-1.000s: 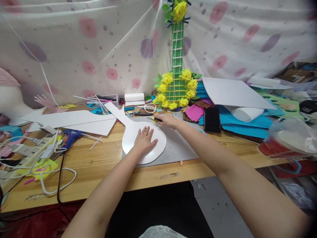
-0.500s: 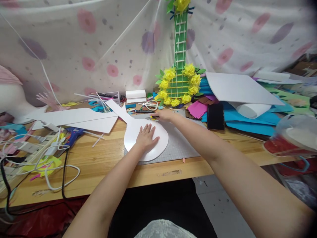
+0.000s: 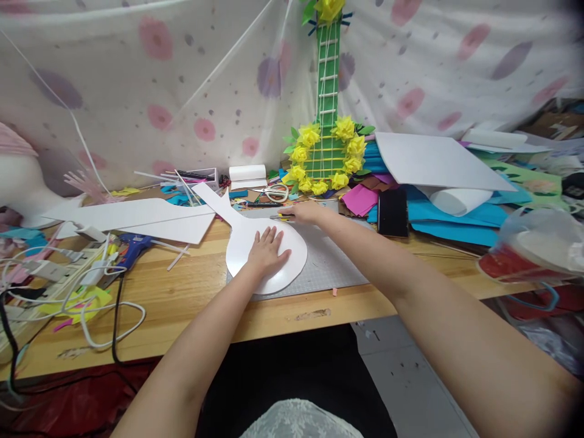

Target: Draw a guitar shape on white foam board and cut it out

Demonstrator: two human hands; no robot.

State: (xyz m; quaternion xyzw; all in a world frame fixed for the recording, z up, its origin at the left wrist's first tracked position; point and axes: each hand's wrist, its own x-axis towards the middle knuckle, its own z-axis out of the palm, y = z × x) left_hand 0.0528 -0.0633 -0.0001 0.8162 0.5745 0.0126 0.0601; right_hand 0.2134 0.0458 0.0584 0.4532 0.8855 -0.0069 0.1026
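A white foam-board cutout [image 3: 237, 258], with a round body and a narrow neck, lies flat on the grey cutting mat [image 3: 335, 261]. My left hand [image 3: 268, 252] presses on its body, palm down with the fingers spread. Just beyond the cutout's upper right edge, my right hand [image 3: 305, 212] is closed around a craft knife [image 3: 285, 215] with some yellow and black showing. The thin tip of the knife points left, low over the mat. My own fingers hide most of its handle.
Behind stands a green paper guitar [image 3: 327, 97] with yellow flowers. Scissors [image 3: 276, 193] lie among paper scraps. To the right are a black phone [image 3: 393, 213] and blue sheets [image 3: 451, 222]; to the left, white board pieces [image 3: 137, 216], a blue glue gun [image 3: 135, 248] and tangled cables [image 3: 91, 316].
The whole view has shifted slightly, so everything sits a little further left. Both hands keep almost the same places on and beside the cutout.
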